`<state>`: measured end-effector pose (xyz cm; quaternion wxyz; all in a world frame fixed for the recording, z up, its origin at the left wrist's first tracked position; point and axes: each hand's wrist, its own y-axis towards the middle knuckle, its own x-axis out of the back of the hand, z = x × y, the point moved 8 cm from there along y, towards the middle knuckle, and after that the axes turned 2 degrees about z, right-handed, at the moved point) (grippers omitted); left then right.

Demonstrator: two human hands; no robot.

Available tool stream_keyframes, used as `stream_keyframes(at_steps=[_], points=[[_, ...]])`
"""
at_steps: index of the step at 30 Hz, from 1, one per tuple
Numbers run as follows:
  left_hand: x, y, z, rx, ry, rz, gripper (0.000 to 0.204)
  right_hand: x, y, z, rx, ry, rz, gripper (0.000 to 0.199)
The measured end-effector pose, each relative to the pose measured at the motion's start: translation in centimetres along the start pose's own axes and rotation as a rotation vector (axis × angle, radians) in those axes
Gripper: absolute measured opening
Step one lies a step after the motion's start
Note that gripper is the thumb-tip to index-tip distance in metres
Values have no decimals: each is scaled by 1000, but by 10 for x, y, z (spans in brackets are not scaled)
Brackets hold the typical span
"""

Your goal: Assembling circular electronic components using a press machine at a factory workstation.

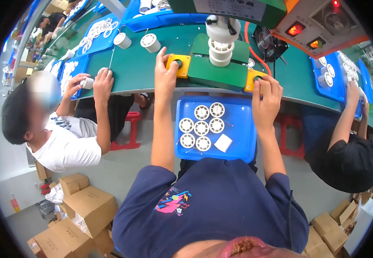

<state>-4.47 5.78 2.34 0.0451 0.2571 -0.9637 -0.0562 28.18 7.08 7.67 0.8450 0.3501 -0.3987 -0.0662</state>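
My left hand [166, 77] is at the left yellow button box [182, 61], its thumb on the dark round button and its fingers stretched along the side. At the right yellow button box [250, 81], my right hand [267, 98] touches the button with bent fingers; it holds nothing. Between the boxes, a round white plastic housing [220, 56] stands on the green base [216, 75] of a press, directly under its white press head [221, 32]. Below my hands, a blue tray [242, 112] carries several round white slotted parts [201, 128] and one white part lying on its side [223, 143].
Two white housings [150, 42] stand on the green table [135, 64]. An orange control box [320, 26] and a black fan [265, 41] are at the right. Co-workers sit on both sides, one holding a white part [87, 83]. Cardboard boxes [89, 208] stand behind.
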Motion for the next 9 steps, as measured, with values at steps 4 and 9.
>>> stream_keyframes(at_steps=[4, 9], points=[[1, -15, 9, -117, 103, -120, 63, -5, -5, -8, -52, 43, -15, 17], [4, -16, 1, -144, 203, -165, 69, -8, 1, -13, -344, 235, 17, 45]])
